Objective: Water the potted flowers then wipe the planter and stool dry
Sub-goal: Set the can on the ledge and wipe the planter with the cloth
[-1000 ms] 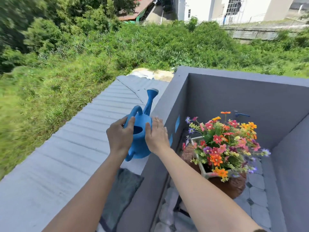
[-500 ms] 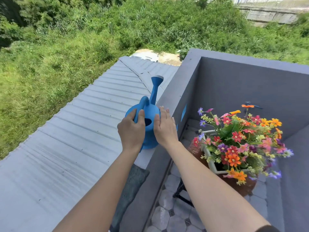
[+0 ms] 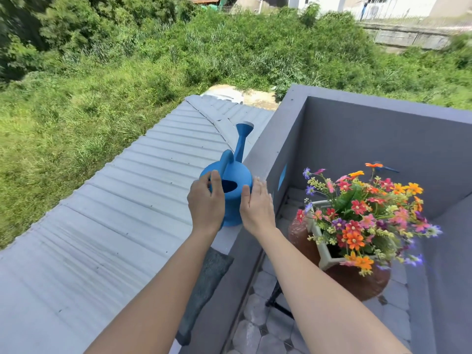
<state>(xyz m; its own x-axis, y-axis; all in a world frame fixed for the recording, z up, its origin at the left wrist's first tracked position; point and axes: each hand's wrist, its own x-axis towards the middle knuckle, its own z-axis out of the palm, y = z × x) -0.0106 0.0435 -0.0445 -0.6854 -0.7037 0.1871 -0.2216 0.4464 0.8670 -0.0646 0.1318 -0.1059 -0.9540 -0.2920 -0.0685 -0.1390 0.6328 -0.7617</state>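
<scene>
A blue watering can (image 3: 233,198) stands upright on top of the grey parapet wall (image 3: 265,159), its spout pointing away from me. My left hand (image 3: 205,205) cups its left side by the handle. My right hand (image 3: 256,208) lies flat against its right side. To the right, below the wall, colourful flowers (image 3: 362,218) fill a white planter (image 3: 324,254). The planter sits on a round brown stool (image 3: 357,279) with black legs. A grey cloth (image 3: 204,282) lies on the wall top under my left forearm.
A corrugated grey roof (image 3: 115,226) slopes away left of the wall, with tall grass beyond it. The balcony corner is enclosed by grey walls (image 3: 370,139), and the floor (image 3: 258,328) is paved with hexagonal tiles.
The can went from slightly tilted in my hands to standing upright on the wall top. My left fingers have loosened a little around the handle side. My view has shifted.
</scene>
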